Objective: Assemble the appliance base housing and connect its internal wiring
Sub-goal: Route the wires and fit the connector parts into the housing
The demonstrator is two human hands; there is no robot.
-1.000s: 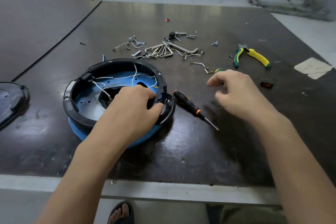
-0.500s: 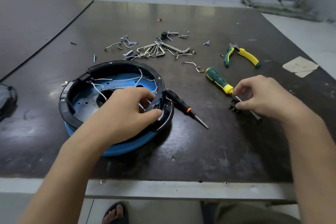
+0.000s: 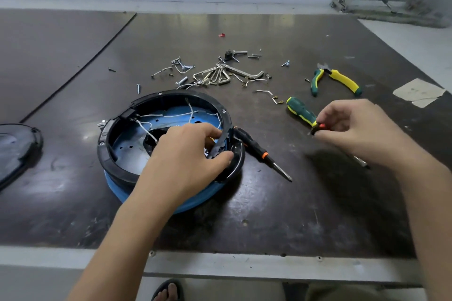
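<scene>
Head view: the left hand steadies the round housing, fingers curled inside its glossy black plastic rim and thumb outside, thin white wires loose beyond the fingertips, while the right hand pinches a small black-and-red part between thumb and forefinger, seemingly for fitting.

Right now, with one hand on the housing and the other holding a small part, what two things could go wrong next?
1. The white wires lie loose inside the black ring that the left hand grips. Pressing the ring down might pinch one.
2. The right hand pinches the small red-and-black part at its fingertips only, so it could slip and drop onto the table.
</scene>
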